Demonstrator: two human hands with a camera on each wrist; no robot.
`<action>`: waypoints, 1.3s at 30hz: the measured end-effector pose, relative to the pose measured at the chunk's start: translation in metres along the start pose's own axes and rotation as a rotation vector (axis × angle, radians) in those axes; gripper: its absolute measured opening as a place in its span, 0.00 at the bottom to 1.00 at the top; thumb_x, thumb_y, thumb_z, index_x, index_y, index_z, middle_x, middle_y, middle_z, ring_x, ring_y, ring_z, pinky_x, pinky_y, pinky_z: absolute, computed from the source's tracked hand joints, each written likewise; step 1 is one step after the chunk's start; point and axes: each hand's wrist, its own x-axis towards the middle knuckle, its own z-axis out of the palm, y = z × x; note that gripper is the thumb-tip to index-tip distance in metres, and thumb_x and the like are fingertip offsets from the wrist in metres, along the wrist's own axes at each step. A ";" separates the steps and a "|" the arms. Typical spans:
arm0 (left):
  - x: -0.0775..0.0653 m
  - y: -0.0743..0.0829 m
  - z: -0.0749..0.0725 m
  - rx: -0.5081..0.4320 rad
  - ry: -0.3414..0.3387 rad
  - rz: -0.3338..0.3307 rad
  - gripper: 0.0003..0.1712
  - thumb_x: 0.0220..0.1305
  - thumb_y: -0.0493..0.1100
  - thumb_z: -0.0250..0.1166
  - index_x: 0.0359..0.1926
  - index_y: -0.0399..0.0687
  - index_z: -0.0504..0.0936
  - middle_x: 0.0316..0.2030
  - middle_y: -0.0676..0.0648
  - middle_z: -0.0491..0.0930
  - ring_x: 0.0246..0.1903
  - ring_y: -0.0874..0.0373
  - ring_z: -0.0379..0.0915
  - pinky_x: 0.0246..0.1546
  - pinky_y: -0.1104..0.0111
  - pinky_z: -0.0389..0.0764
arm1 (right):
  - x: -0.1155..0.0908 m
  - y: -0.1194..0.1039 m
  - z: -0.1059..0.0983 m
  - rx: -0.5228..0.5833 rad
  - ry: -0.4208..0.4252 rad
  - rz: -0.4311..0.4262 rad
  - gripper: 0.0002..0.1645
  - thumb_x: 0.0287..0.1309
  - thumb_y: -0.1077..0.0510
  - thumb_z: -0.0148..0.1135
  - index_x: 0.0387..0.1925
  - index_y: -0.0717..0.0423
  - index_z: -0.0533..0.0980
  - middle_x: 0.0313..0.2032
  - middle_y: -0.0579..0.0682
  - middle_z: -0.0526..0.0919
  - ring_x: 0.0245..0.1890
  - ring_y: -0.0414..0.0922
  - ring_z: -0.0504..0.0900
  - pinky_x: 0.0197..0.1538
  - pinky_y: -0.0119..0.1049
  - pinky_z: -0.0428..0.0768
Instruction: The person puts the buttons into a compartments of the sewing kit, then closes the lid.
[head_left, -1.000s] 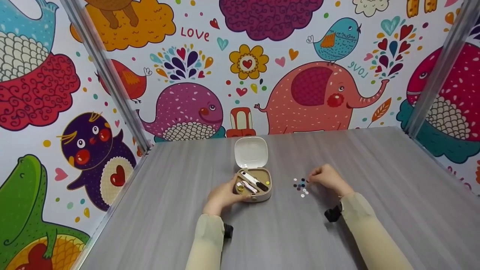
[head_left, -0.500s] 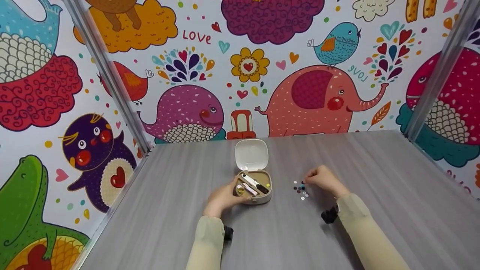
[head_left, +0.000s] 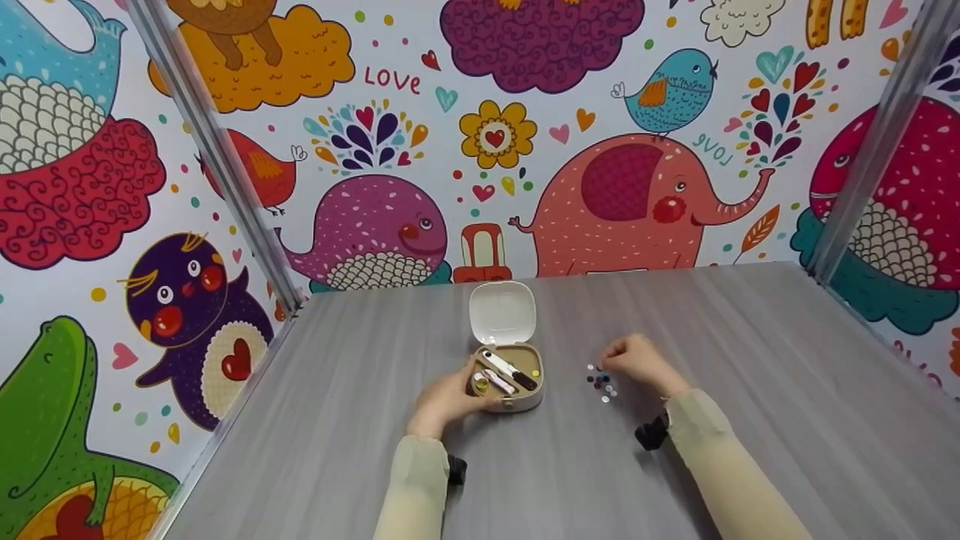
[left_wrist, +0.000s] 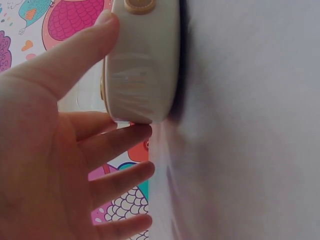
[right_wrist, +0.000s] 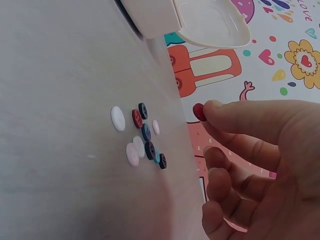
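Note:
My left hand (head_left: pixel 446 399) steadies a small cream sewing box (head_left: pixel 525 400), thumb at its front rim and index and middle fingertips against its side wall. The box's white lid (head_left: pixel 502 312) stands raised at the back. Inside lie a white-and-black tool (head_left: pixel 510 369), a pinkish-white slim item (head_left: pixel 498 381), a gold round item (head_left: pixel 481 385) and a small yellow disc (head_left: pixel 535 373). My right hand (head_left: pixel 637 360) pinches a red button (right_wrist: pixel 199 112) between thumb and index finger, above the table. Below it lie several loose buttons, among them a white button (right_wrist: pixel 118 118) and a blue button (right_wrist: pixel 146 132).
The grey wood-grain table (head_left: pixel 337 450) runs back to a wall (head_left: pixel 420 150) printed with cartoon animals. Metal posts (head_left: pixel 225 165) stand at the left and right corners. A dark wrist device (head_left: pixel 652 433) sits on the right sleeve.
My right hand has moved slightly left over the buttons, now with a red button between its fingertips. The left hand stays at the box, and the head view has tilted slightly upward.

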 end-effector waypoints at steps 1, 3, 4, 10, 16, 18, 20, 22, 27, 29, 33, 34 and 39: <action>0.000 0.000 0.000 0.001 0.001 -0.002 0.58 0.50 0.65 0.71 0.74 0.43 0.58 0.63 0.36 0.70 0.56 0.38 0.71 0.54 0.47 0.71 | 0.000 0.000 0.001 0.002 -0.002 0.005 0.04 0.50 0.65 0.66 0.25 0.63 0.84 0.23 0.47 0.82 0.21 0.38 0.71 0.25 0.33 0.70; 0.000 -0.001 0.000 0.006 0.000 0.001 0.58 0.50 0.65 0.71 0.73 0.42 0.58 0.63 0.36 0.70 0.57 0.38 0.71 0.55 0.48 0.71 | 0.001 -0.001 0.002 -0.010 -0.007 -0.001 0.04 0.50 0.64 0.66 0.25 0.63 0.84 0.23 0.47 0.83 0.21 0.39 0.71 0.26 0.33 0.70; 0.000 -0.001 0.000 0.006 0.000 0.000 0.58 0.50 0.65 0.71 0.73 0.42 0.58 0.63 0.35 0.70 0.57 0.38 0.71 0.55 0.48 0.71 | 0.002 -0.001 0.003 -0.010 -0.010 0.003 0.04 0.50 0.64 0.66 0.25 0.62 0.84 0.23 0.47 0.83 0.21 0.39 0.71 0.26 0.33 0.70; 0.001 -0.002 -0.001 0.009 -0.006 -0.008 0.58 0.51 0.65 0.71 0.74 0.43 0.56 0.64 0.35 0.69 0.57 0.38 0.70 0.56 0.48 0.70 | 0.006 -0.004 0.008 0.017 -0.035 0.003 0.05 0.52 0.63 0.67 0.25 0.61 0.84 0.24 0.50 0.84 0.21 0.38 0.71 0.27 0.32 0.72; 0.003 -0.002 -0.001 0.015 -0.002 -0.016 0.57 0.51 0.64 0.71 0.74 0.42 0.58 0.64 0.36 0.69 0.57 0.38 0.70 0.55 0.47 0.70 | 0.009 -0.010 0.014 0.088 -0.046 0.010 0.06 0.53 0.66 0.64 0.26 0.63 0.84 0.25 0.54 0.84 0.22 0.40 0.74 0.28 0.34 0.75; 0.003 -0.001 -0.002 0.018 -0.003 -0.023 0.57 0.51 0.64 0.71 0.73 0.43 0.58 0.64 0.37 0.69 0.58 0.38 0.70 0.56 0.47 0.70 | 0.010 -0.013 0.016 0.091 -0.040 0.013 0.05 0.53 0.66 0.64 0.26 0.64 0.84 0.24 0.53 0.84 0.22 0.42 0.75 0.28 0.34 0.75; 0.003 -0.001 -0.003 0.019 -0.003 -0.024 0.56 0.51 0.64 0.71 0.74 0.43 0.58 0.65 0.38 0.68 0.58 0.38 0.69 0.56 0.47 0.69 | 0.011 -0.016 0.018 0.085 -0.039 0.017 0.05 0.53 0.66 0.65 0.26 0.64 0.84 0.23 0.51 0.83 0.22 0.41 0.75 0.28 0.33 0.75; 0.003 -0.001 -0.004 0.020 -0.004 -0.020 0.56 0.51 0.64 0.71 0.74 0.43 0.58 0.65 0.38 0.68 0.59 0.39 0.69 0.57 0.48 0.69 | 0.012 -0.019 0.020 0.056 -0.038 0.012 0.05 0.52 0.64 0.66 0.26 0.62 0.84 0.22 0.49 0.83 0.21 0.39 0.75 0.26 0.31 0.74; 0.001 -0.001 -0.005 0.016 -0.007 -0.020 0.56 0.51 0.64 0.71 0.74 0.44 0.57 0.65 0.38 0.68 0.59 0.39 0.68 0.57 0.48 0.69 | 0.015 -0.025 0.024 0.045 -0.051 0.019 0.04 0.52 0.63 0.67 0.26 0.61 0.85 0.23 0.53 0.84 0.19 0.38 0.73 0.24 0.32 0.74; 0.001 -0.001 -0.005 0.013 -0.005 -0.023 0.56 0.51 0.64 0.71 0.74 0.44 0.57 0.65 0.39 0.68 0.59 0.39 0.68 0.57 0.48 0.69 | 0.016 -0.027 0.026 0.058 -0.057 0.015 0.05 0.52 0.64 0.66 0.26 0.61 0.85 0.25 0.55 0.84 0.20 0.38 0.74 0.25 0.34 0.76; 0.001 -0.002 -0.003 0.011 -0.005 -0.024 0.57 0.51 0.64 0.71 0.74 0.43 0.57 0.65 0.39 0.68 0.59 0.39 0.68 0.57 0.48 0.68 | 0.018 -0.030 0.031 0.070 -0.052 0.004 0.04 0.51 0.64 0.66 0.25 0.61 0.85 0.23 0.51 0.83 0.20 0.39 0.74 0.25 0.33 0.75; 0.002 -0.002 -0.002 0.010 -0.005 -0.025 0.57 0.51 0.64 0.71 0.74 0.43 0.57 0.66 0.39 0.67 0.60 0.39 0.68 0.57 0.48 0.68 | 0.018 -0.030 0.033 0.071 -0.047 0.001 0.04 0.51 0.64 0.66 0.25 0.61 0.85 0.22 0.50 0.83 0.20 0.38 0.74 0.25 0.32 0.74; 0.003 -0.002 0.002 0.005 -0.016 -0.018 0.58 0.51 0.65 0.71 0.74 0.43 0.57 0.66 0.38 0.67 0.60 0.39 0.68 0.58 0.48 0.68 | 0.019 -0.032 0.038 0.070 -0.034 0.011 0.04 0.51 0.63 0.67 0.24 0.59 0.84 0.21 0.45 0.81 0.20 0.38 0.73 0.24 0.32 0.71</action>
